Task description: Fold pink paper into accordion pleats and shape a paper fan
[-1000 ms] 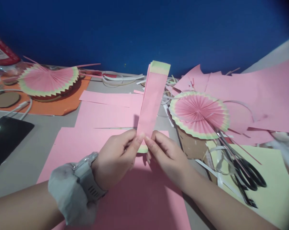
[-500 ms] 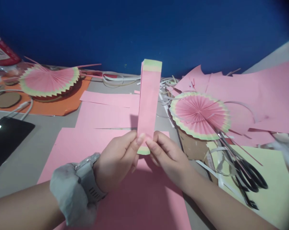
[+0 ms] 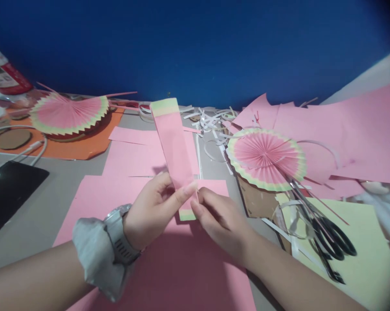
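A large pink sheet [image 3: 188,272] is lying nearest you. Above it, your left hand [image 3: 152,211] and right hand [image 3: 225,224] are holding a folded pink strip [image 3: 175,149], fingers pinching it near its lower, green-edged end; its top is leaning left. Black-handled scissors [image 3: 345,242] are lying at right. Farther off, a round pleated fan [image 3: 262,162] is resting right, a second pleated fan [image 3: 70,114] left.

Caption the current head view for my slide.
Left hand and right hand hold a folded pink paper strip over a pink sheet, a pleated disc to the right.
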A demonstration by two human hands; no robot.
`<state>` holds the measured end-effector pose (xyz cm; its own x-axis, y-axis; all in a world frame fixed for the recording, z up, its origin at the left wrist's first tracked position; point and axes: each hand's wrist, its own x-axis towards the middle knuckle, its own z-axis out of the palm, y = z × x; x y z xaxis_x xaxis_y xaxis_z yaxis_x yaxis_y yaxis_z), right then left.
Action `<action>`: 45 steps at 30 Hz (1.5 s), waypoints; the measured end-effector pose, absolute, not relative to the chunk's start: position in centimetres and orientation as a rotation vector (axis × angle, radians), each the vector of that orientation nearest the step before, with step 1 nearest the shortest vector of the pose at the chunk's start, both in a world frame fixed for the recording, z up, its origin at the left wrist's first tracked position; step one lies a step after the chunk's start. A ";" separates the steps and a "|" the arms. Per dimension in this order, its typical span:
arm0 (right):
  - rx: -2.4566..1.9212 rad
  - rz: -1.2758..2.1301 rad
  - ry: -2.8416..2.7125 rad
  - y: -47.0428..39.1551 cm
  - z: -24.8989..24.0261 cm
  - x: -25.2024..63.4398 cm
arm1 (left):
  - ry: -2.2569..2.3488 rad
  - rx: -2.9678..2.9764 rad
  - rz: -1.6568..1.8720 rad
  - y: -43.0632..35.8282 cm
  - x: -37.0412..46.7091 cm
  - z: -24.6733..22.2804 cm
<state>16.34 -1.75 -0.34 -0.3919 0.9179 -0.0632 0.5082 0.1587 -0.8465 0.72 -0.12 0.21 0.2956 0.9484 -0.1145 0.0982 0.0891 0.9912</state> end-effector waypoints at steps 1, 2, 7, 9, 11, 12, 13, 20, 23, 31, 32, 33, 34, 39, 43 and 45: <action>-1.365 1.173 -1.959 -1.8 -0.4 16.4 | 1.070 1.296 0.880 -0.1 0.7 0.1; -1.375 1.200 -1.946 -1.8 -0.4 16.4 | 1.044 1.272 0.894 -0.1 0.7 0.1; -1.388 1.231 -1.824 -2.0 -0.4 16.2 | 0.954 1.152 0.979 -0.2 0.8 0.1; -1.414 1.171 -1.776 -2.1 -0.4 16.1 | 0.930 1.099 0.989 -0.3 0.9 0.2; -1.443 1.100 -1.781 -2.2 -0.4 16.0 | 0.895 1.091 0.967 -0.3 1.0 0.3; -1.455 1.070 -1.799 -2.2 -0.3 16.0 | 0.884 1.110 0.953 -0.3 1.0 0.4; -1.463 1.046 -1.815 -2.2 -0.3 15.9 | 0.883 1.141 0.939 -0.3 1.0 0.3; -1.423 1.022 -1.558 -2.0 -1.3 16.4 | 0.985 1.122 0.912 0.1 0.8 -0.4; -1.404 1.125 -1.525 -1.7 -1.3 16.3 | 1.012 1.163 0.879 0.2 0.6 -0.3; -1.353 1.414 -1.822 -1.3 -0.1 16.6 | 0.917 1.040 0.866 0.0 0.8 -0.1; -1.336 1.426 -1.843 -1.3 0.0 16.7 | 0.880 1.012 0.892 0.0 0.8 -0.1; -1.316 1.436 -1.856 -1.3 0.0 16.7 | 0.851 0.986 0.922 0.0 0.9 -0.2; -1.297 1.445 -1.866 -1.3 0.1 16.7 | 0.832 0.963 0.949 0.0 0.9 -0.2; -1.263 1.493 -1.917 -1.2 0.1 16.6 | 0.827 0.909 0.983 0.3 0.8 -0.1; -1.293 1.499 -1.888 -1.4 -0.3 16.6 | 0.943 1.011 1.008 0.3 0.6 0.0; -1.331 1.491 -1.844 -1.4 -0.5 16.5 | 1.025 1.059 1.028 0.1 0.6 0.0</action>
<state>16.54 -1.43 -0.49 -0.4540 0.8594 -0.2351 0.4101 -0.0327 -0.9114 0.60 0.12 0.03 0.2009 0.9692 -0.1426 -0.1462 0.1736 0.9739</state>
